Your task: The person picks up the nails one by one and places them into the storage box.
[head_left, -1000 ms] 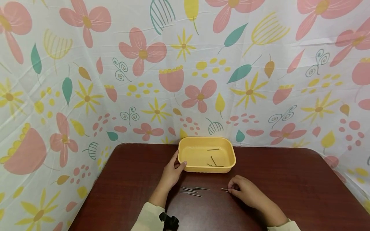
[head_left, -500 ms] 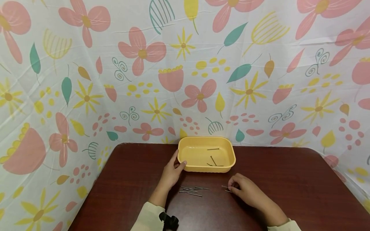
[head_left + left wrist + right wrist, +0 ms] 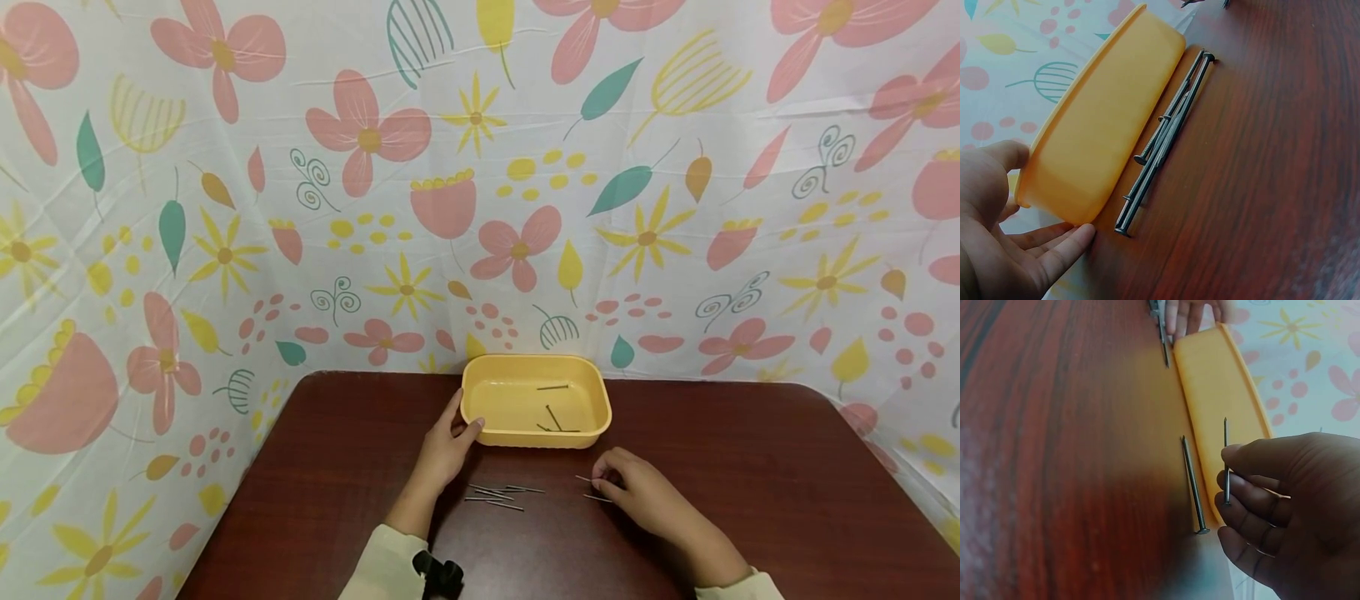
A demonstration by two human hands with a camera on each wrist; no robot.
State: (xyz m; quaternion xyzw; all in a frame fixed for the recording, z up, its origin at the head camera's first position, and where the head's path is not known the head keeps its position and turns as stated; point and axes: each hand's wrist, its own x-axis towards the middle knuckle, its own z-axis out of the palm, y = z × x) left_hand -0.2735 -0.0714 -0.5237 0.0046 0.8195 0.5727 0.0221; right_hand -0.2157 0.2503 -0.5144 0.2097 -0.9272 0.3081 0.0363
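Note:
A yellow plastic tray point(image 3: 525, 439) sits at the back of the table. My left hand point(image 3: 441, 454) holds its front left corner, thumb at the rim and other fingers low against the outside. In the right wrist view, my right hand point(image 3: 1285, 500) pinches one thin nail point(image 3: 1227, 434) between thumb and fingers, point upward in that view. A second nail point(image 3: 1192, 487) lies on the table just under this hand. Between the hands, several loose nails point(image 3: 1166, 137) lie in a small heap in front of the tray.
Several nails point(image 3: 553, 417) lie inside the tray, toward its right half. The dark red-brown table point(image 3: 787, 467) has rounded far corners. A flower-printed cloth point(image 3: 675, 275) hangs behind it and at both sides. A black strap mount point(image 3: 438, 575) is on my left wrist.
My right fingers have drawn one nail apart from the second one, which shows more fully on the table now. The left hand, the tray and the heap have stayed put.

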